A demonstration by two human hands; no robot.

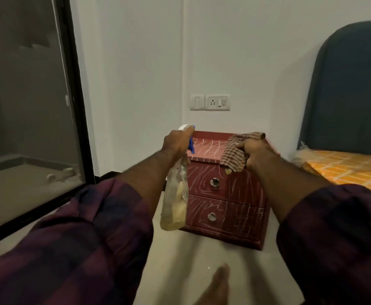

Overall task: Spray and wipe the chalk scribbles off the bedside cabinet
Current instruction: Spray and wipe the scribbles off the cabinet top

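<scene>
While L hand [176,142] grips bottle [175,203], R hand [253,154] cloth [235,155], cabinet [230,203] beyond.

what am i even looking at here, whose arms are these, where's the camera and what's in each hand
There is no machine here. The one picture comes from a wide-angle camera worn on a person's head, looking forward and down, so the two arms in checked sleeves are the wearer's own. The left hand grips a clear spray bottle by its blue and white trigger head. The right hand holds a bunched checked cloth. Ahead on the floor stands a red bedside cabinet with two drawers, its top and front covered in white chalk scribbles. A bed is to its right and a glass door to the left.
</scene>
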